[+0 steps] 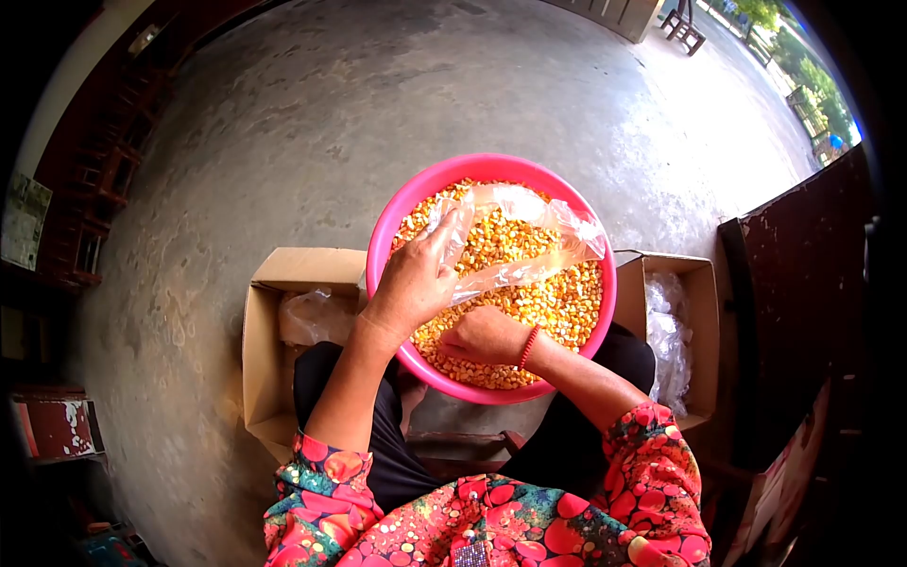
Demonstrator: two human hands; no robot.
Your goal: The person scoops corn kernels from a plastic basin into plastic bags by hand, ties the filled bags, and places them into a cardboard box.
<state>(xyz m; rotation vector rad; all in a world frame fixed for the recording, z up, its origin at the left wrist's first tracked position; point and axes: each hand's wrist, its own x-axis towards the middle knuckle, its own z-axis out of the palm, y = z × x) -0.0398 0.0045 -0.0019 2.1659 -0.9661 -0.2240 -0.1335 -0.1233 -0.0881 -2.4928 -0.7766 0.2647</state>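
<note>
A round pink basin [612, 283] full of yellow corn kernels [562, 317] rests in front of my body, at the middle of the view. Over the kernels lies a clear plastic bag [515, 272], its mouth spread in a wide loop. My left hand [420, 274] is at the left of the basin, its fingers closed on the bag's left edge. Low in the basin, my right hand [484, 335] is curled against the kernels below the bag, with a red bead bracelet [530, 347] at the wrist. What its fingers hold, if anything, is hidden.
An open cardboard box [263, 364] with clear plastic stands left of my legs. Another box [701, 345] with plastic bags is at the right. A dark panel [803, 302] rises at far right, and wooden furniture [104, 180] lines the left. Grey concrete floor [283, 132] extends ahead.
</note>
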